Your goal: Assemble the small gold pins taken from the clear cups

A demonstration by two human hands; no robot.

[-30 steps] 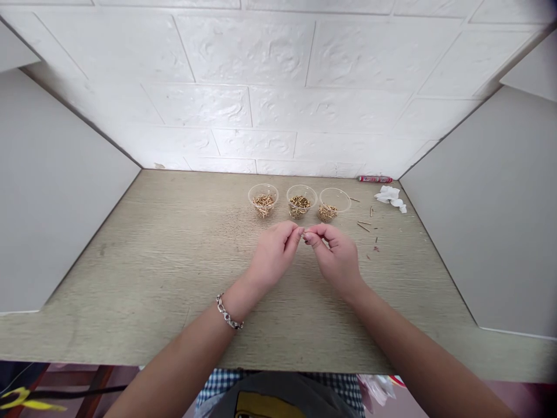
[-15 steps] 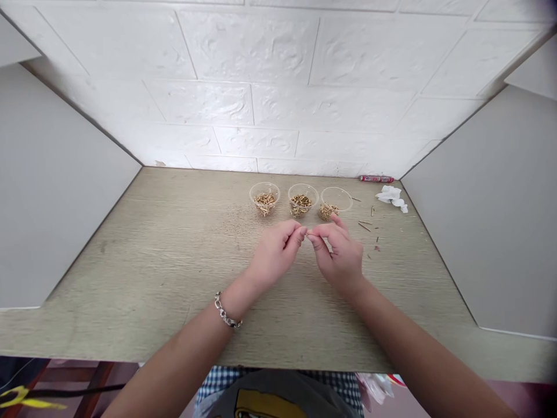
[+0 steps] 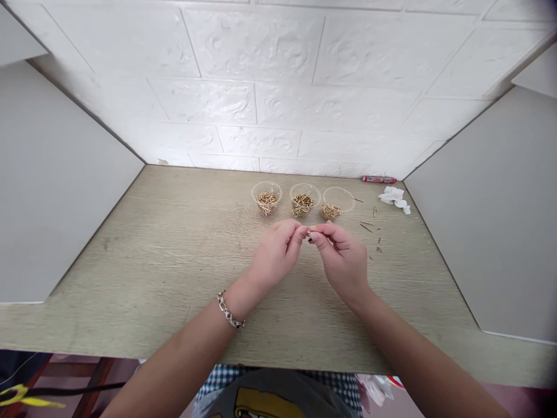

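My left hand [image 3: 276, 252] and my right hand [image 3: 342, 255] meet fingertip to fingertip above the wooden table [image 3: 174, 249]. Between the pinched fingers sits a tiny brass-coloured piece [image 3: 308, 233], mostly hidden. A chain bracelet [image 3: 230, 312] is on my left wrist. Just beyond the hands stand three small clear cups in a row: the left cup [image 3: 266, 197], the middle cup [image 3: 304, 199] and the right cup [image 3: 336, 201], each holding small golden metal pieces.
Loose small pins [image 3: 368, 225] lie scattered to the right of the cups. A crumpled white tissue [image 3: 394, 197] and a red tube [image 3: 378, 180] lie at the back right corner. Grey side panels [image 3: 61, 191] flank the table, with a white brick wall behind.
My right hand's fingers, briefly spread toward the right cup half a second ago, have curled back in. Both hands stay pinched together at the same spot.
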